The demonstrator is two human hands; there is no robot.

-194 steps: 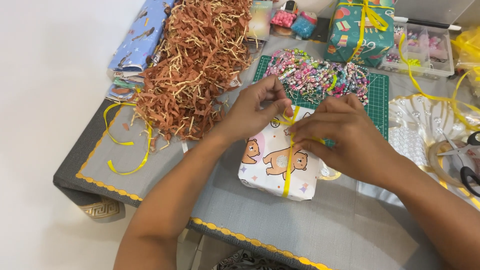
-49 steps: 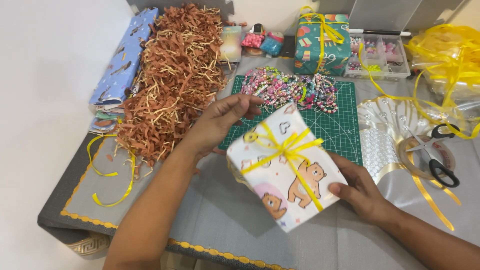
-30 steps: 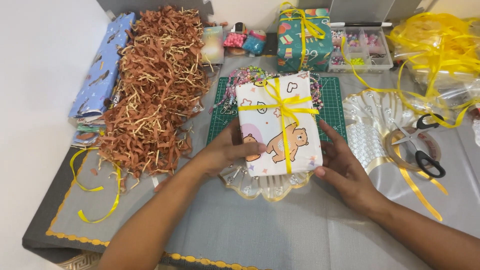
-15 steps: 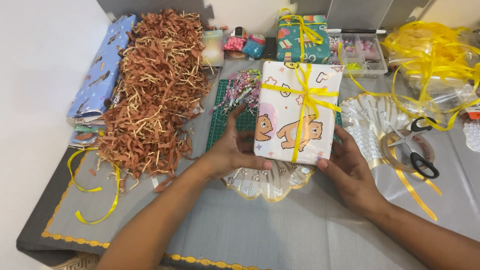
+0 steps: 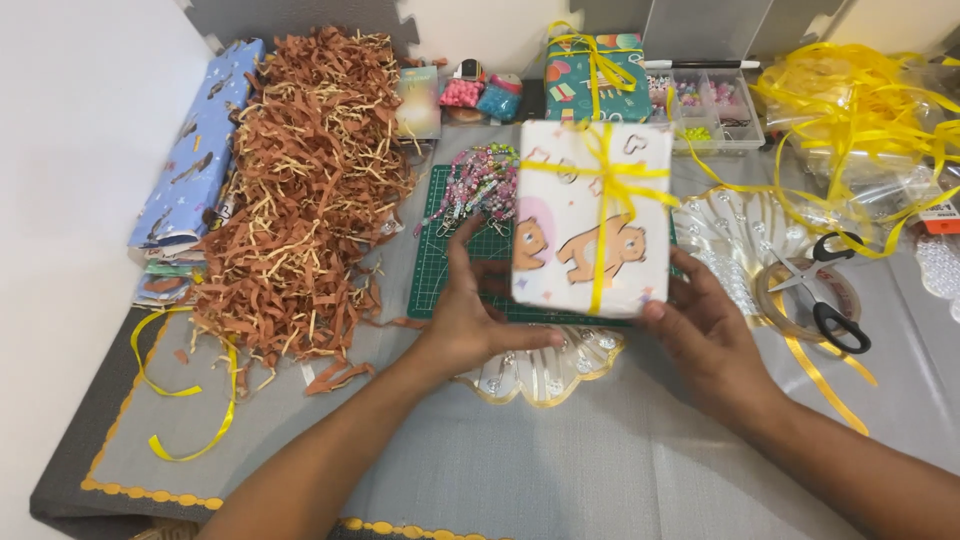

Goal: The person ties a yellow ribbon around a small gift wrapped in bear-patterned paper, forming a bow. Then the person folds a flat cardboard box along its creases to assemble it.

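Note:
Both hands hold up a white gift box (image 5: 590, 220) printed with cartoon bears and tied with a yellow ribbon cross and bow. My left hand (image 5: 470, 310) supports its lower left edge from behind. My right hand (image 5: 705, 335) grips its lower right corner. The box stands nearly upright above a green cutting mat (image 5: 450, 270), with its front facing me. Below it on the grey table lies a clear scalloped piece with a gold rim (image 5: 540, 370).
A big heap of brown paper shred (image 5: 300, 190) fills the left, with blue wrapping paper (image 5: 190, 170) beside it. Bead strings (image 5: 475, 185), a teal gift box (image 5: 590, 85), a bead organiser (image 5: 715, 105), loose yellow ribbon (image 5: 860, 110), scissors (image 5: 825, 290) and a tape roll lie around.
The box has been lifted off the table and turned from lying tilted to standing upright facing me, moving right and up; both hands shifted to its lower edge.

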